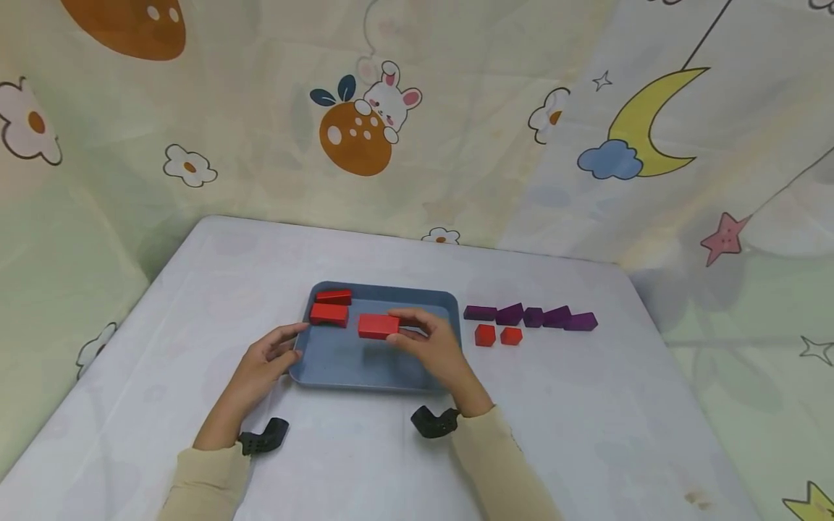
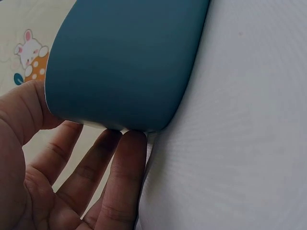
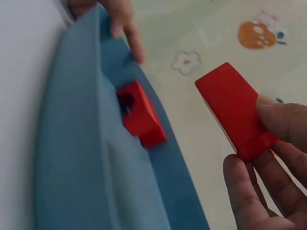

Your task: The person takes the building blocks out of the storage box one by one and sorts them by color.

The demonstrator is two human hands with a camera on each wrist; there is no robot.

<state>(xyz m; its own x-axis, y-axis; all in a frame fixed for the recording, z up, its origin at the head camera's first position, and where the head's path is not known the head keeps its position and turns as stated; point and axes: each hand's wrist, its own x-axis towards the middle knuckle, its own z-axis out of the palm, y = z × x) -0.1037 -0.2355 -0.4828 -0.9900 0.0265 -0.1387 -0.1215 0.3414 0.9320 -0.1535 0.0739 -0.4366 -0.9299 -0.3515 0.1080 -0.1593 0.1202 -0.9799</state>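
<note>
Your right hand (image 1: 433, 349) is pinching a red block (image 1: 376, 327), its free end jutting past your fingertips above the tray (image 1: 339, 365); your left hand's (image 1: 266, 358) relaxed fingers are touching the tray, probably steadying it.

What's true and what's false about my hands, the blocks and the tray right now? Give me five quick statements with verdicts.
1. The right hand holds a red block. True.
2. The left hand is clear of the tray. False: its fingers touch the tray's left end.
3. Purple blocks lie on the table, right of the tray. True.
4. Two red blocks lie at the tray's far left. True.
5. The held block rests on the table. False: it is held above the tray.
</note>
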